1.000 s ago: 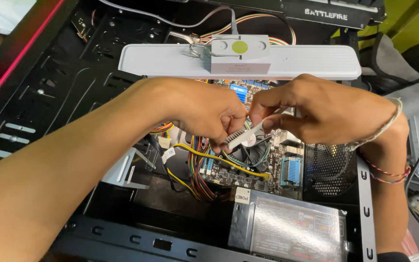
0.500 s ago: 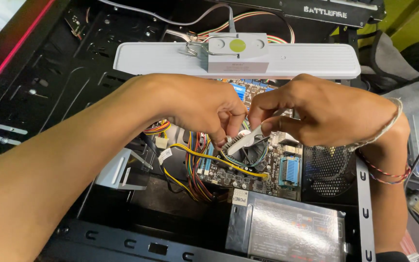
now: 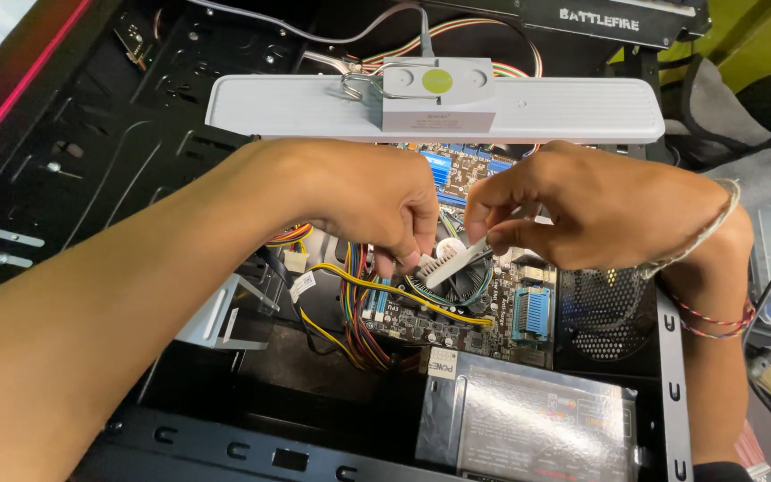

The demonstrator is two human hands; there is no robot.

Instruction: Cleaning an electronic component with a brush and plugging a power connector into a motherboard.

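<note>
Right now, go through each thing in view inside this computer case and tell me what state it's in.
Left hand: fingers pinched on the white connector.
Right hand: fingers pinched on the connector's other end.
White connector: held tilted above the fan, not plugged in.
Cooler fan: mounted on the motherboard, partly hidden.
Motherboard: installed in the case.
Computer case: side open, lying flat.
White light bar: resting across the case opening.

Two hands over one open black computer case (image 3: 91, 178): left hand (image 3: 372, 201), right hand (image 3: 600, 205). One white multi-pin connector (image 3: 451, 261) pinched between them; one circular cooler fan (image 3: 466, 281) beneath. One grey light bar (image 3: 573, 109) far across; one silver power supply (image 3: 528, 419) near.
</note>
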